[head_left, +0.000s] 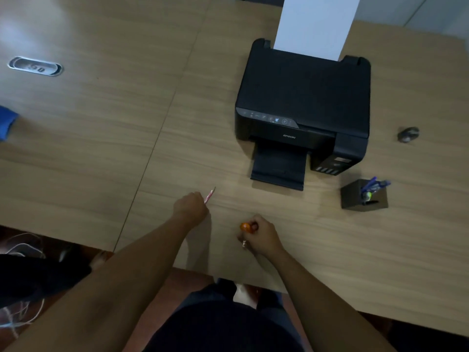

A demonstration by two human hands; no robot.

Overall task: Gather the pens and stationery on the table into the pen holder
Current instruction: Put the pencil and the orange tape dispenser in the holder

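Note:
My left hand (pixel 190 206) is closed around a pink striped pencil (pixel 210 194), whose tip sticks out up and to the right. My right hand (pixel 258 233) grips a small orange object (pixel 245 226); what it is I cannot tell. Both hands hover near the front edge of the wooden table (pixel 101 128). The dark square pen holder (pixel 363 196) stands at the right, well away from both hands, with several blue and purple pens (pixel 375 185) leaning out of it.
A black printer (pixel 304 102) with a white sheet (pixel 317 24) in its rear feed stands behind the hands, its output tray reaching toward them. A small dark object (pixel 408 134) lies at the far right. A metal cable grommet (pixel 35 66) and something blue (pixel 6 121) are at the left.

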